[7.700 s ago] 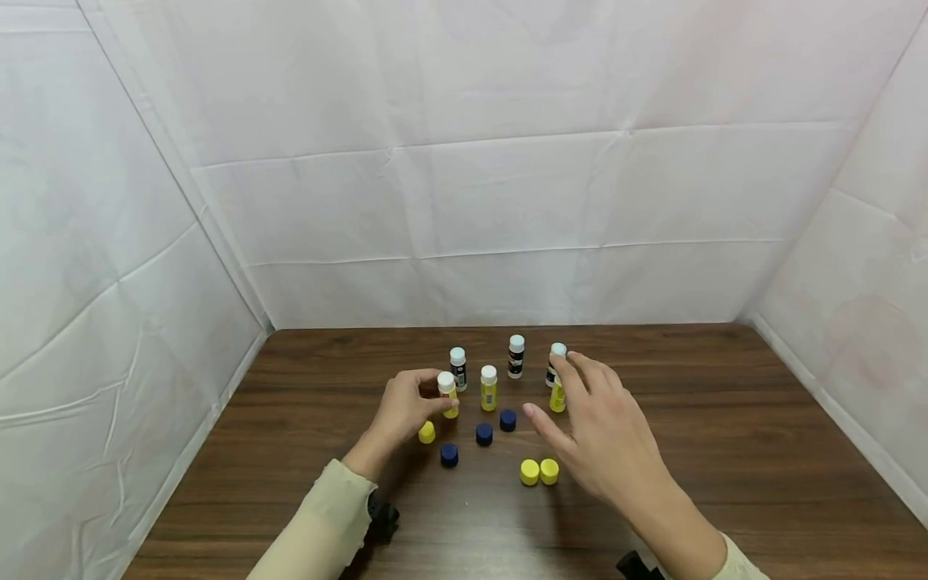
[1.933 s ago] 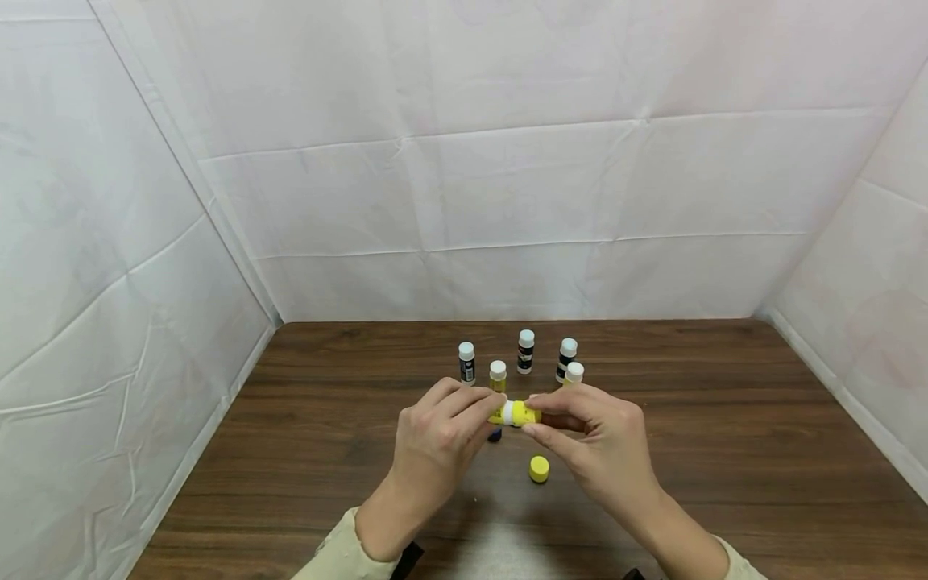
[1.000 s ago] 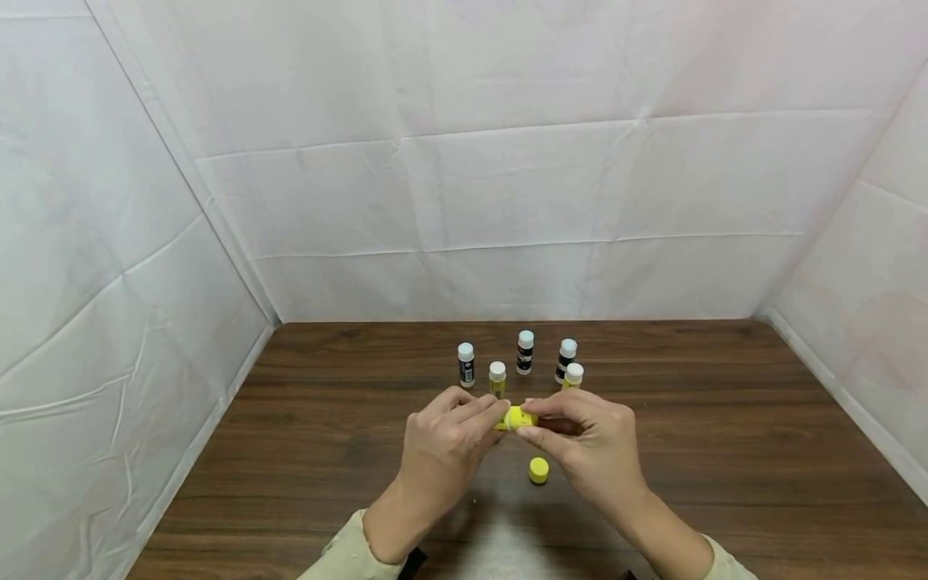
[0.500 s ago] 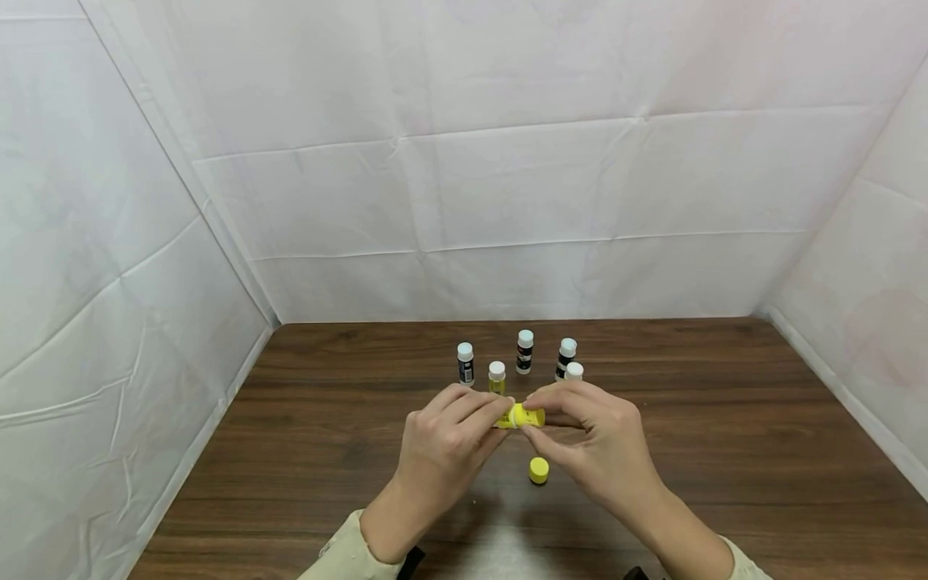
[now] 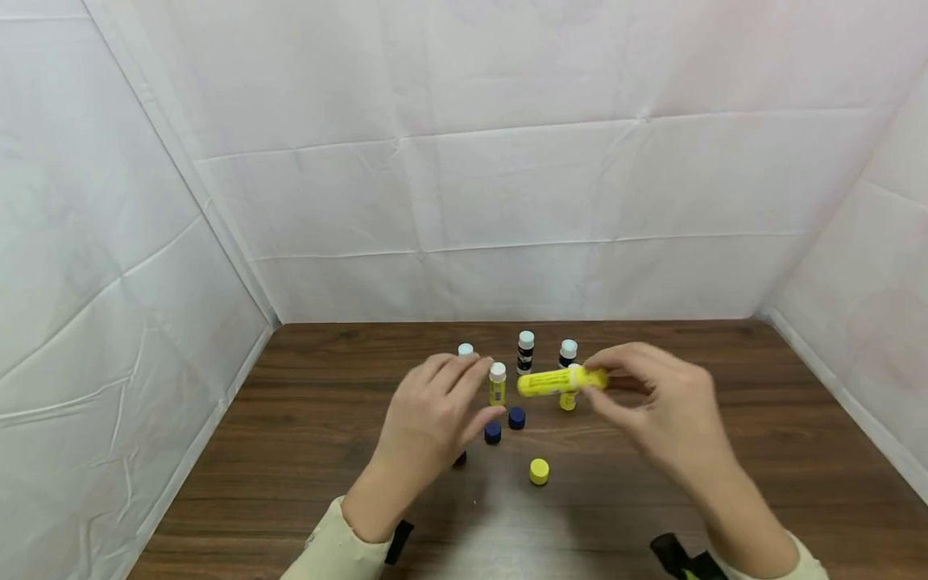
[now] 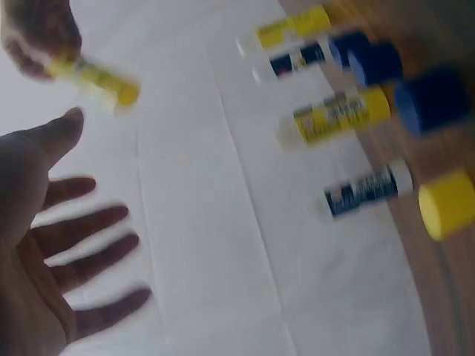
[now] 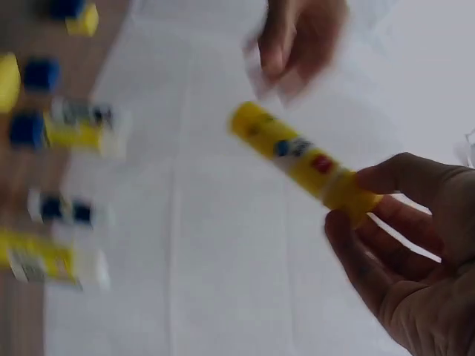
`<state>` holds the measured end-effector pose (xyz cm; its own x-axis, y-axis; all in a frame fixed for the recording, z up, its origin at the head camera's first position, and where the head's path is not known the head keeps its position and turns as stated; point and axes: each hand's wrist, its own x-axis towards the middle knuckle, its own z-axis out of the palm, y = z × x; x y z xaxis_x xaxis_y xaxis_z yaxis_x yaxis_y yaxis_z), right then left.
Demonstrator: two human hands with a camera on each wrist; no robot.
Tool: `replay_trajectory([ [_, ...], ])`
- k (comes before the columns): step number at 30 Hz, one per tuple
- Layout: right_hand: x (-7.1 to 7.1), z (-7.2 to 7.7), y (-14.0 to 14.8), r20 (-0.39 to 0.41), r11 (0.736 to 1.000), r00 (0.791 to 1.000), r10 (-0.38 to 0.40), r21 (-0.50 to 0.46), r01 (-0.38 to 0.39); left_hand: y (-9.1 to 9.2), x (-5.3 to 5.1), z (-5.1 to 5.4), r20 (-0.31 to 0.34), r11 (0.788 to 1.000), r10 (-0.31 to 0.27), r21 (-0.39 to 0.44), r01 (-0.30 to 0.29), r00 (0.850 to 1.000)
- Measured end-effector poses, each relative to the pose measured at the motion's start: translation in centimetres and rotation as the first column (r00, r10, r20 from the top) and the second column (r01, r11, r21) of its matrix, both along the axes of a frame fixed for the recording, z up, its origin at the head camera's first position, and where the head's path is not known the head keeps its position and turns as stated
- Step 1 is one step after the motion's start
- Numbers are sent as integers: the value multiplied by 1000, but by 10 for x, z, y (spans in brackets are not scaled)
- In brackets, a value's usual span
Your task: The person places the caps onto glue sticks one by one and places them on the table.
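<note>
White cloth (image 5: 464,177) walls in the dark wooden table (image 5: 326,435) before me. My left hand (image 5: 428,415) is in the air, its grip wide, thumb and fingers apart. My right hand (image 5: 663,411) pinches a capped yellow glue stick (image 5: 545,383) by its capped end; I hold it above the table, nearly level, the other end pointing left. Past it stand two yellow-labelled glue sticks (image 5: 497,390) and three navy-labelled glue sticks (image 5: 525,355), all white-topped, one navy one mostly hidden behind my left hand. Nearer me sit three blue caps (image 5: 493,432), one nearly covered by that hand, and a yellow cap (image 5: 539,471); my right wrist view shows a second yellow cap (image 7: 83,20) beside a blue one.
</note>
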<state>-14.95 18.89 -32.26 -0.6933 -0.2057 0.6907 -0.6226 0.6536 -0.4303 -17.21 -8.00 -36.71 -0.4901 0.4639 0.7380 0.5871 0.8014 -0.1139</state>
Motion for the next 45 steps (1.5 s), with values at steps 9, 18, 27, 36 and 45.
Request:
replay_trajectory([
  [9, -20, 10, 72, 110, 918, 944, -312, 290, 270, -10, 1, -6, 183, 925, 380, -67, -374, 907],
  [18, -45, -4, 107, 239, 865, 877, -416, 402, 301, -18, 4, -5, 246, 907, 420, -85, -412, 874],
  [27, -75, -32, 129, 404, 850, 801, -442, 474, 230, -22, 6, -3, 298, 911, 408, -62, -409, 863],
  [36, -86, -55, 144, 462, 850, 755, -466, 471, 237, -19, 5, -4, 315, 914, 398, -61, -400, 861],
  [45, -91, -60, 148, 467, 853, 750, -468, 459, 247, -18, 4, -5, 319, 913, 401, -62, -403, 859],
])
